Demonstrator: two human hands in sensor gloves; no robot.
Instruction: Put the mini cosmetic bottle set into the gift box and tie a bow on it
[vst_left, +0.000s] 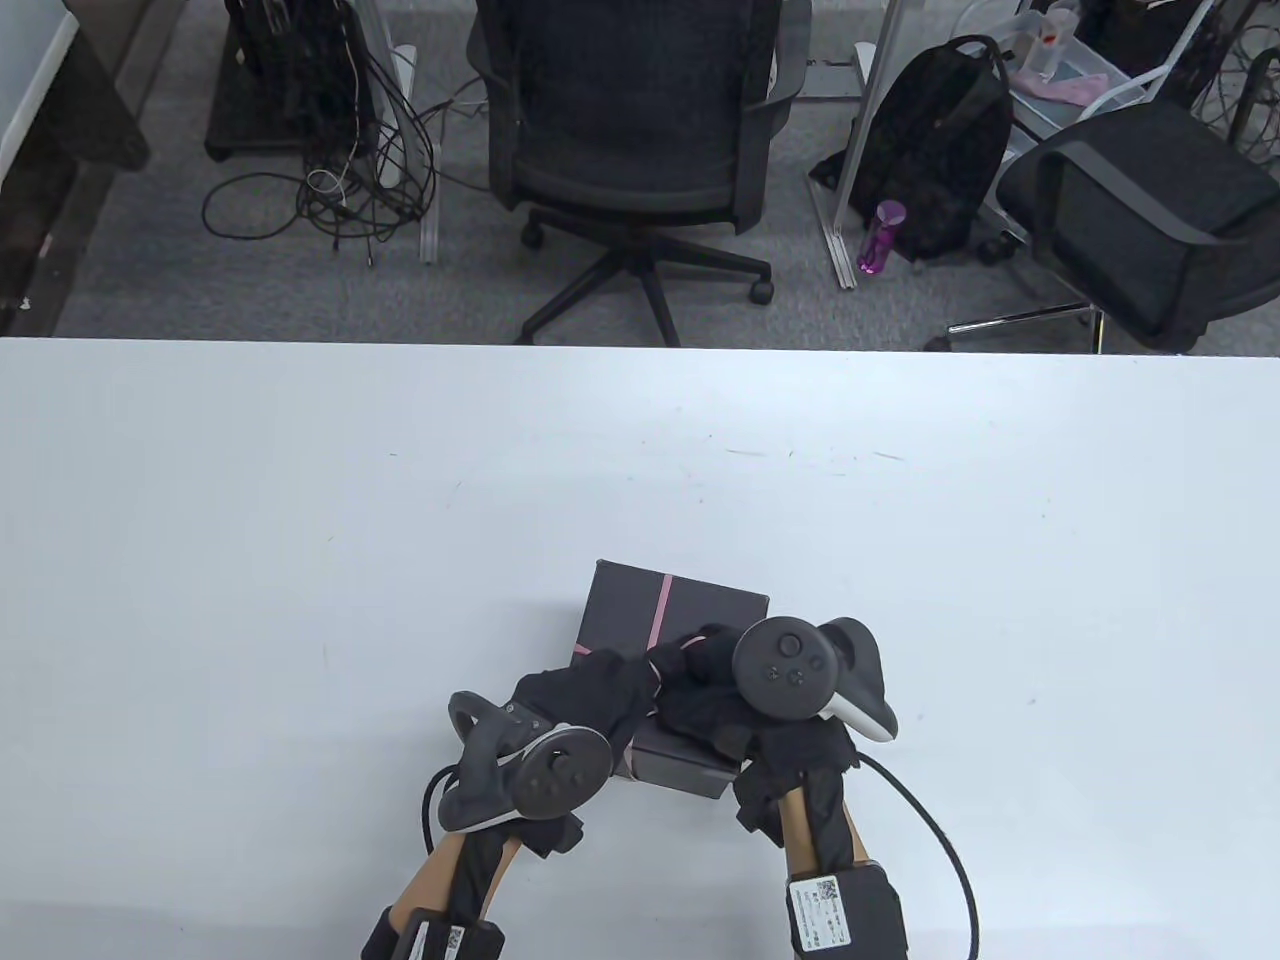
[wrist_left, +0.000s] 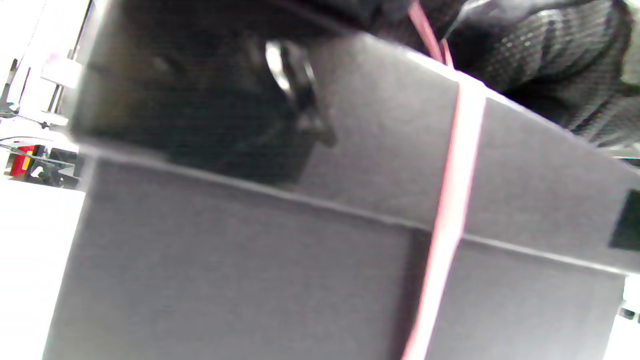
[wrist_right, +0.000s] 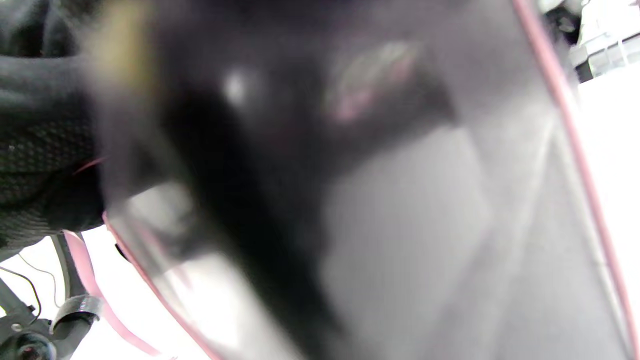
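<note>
A dark grey gift box (vst_left: 640, 605) with its lid on sits near the front middle of the white table (vst_left: 300, 550). A thin pink ribbon (vst_left: 661, 605) runs over the lid and down the side. Both gloved hands meet on top of the box's near half. My left hand (vst_left: 600, 690) and right hand (vst_left: 700, 665) pinch the ribbon between them where it crosses. The left wrist view shows the box side (wrist_left: 250, 260) with the ribbon (wrist_left: 450, 210) rising to the fingers. In the blurred right wrist view the box (wrist_right: 425, 225) fills the frame, ribbon (wrist_right: 575, 150) at its edge. No bottles show.
Beyond the table's far edge stand two office chairs (vst_left: 640, 130), a black backpack (vst_left: 940, 150), a purple bottle (vst_left: 880, 235) and tangled floor cables (vst_left: 340, 190). A black cable (vst_left: 940, 830) loops from my right wrist across the table.
</note>
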